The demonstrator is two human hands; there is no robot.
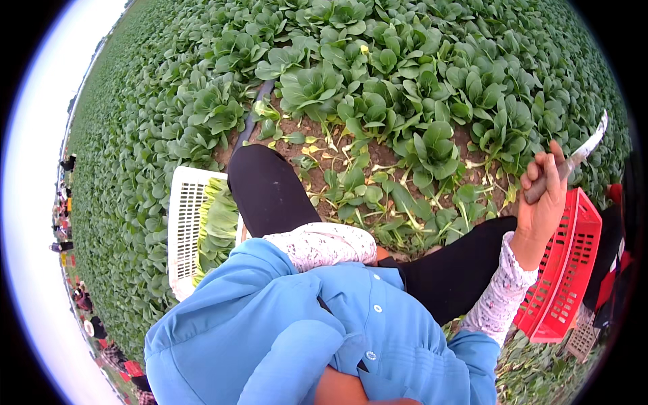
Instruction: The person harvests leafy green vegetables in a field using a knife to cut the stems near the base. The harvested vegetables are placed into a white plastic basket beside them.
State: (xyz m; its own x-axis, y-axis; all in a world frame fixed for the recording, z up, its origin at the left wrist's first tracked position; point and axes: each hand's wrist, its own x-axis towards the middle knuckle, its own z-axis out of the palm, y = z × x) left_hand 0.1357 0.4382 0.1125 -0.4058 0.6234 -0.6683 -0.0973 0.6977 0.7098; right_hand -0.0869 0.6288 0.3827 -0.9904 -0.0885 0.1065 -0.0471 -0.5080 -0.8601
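My right hand [544, 195] is raised at the right, its fingers closed around the handle of a harvesting knife [587, 144] with a curved metal blade pointing up and away. My left hand is hidden; its patterned sleeve [329, 243] lies across my lap, and the end of it goes behind my blue shirt and leg. Before me grow leafy green bok choy plants [435, 152], with cut and fallen leaves [354, 187] on the brown soil between them. A white plastic crate [187, 228] beside my knee on the left holds bok choy [217, 223] packed in rows.
A red plastic crate [572, 273] stands close by my right arm, with a person in dark clothing [607, 253] beyond it. A dark drip hose [250, 121] runs along the soil. Several people are far off at the left edge of the field.
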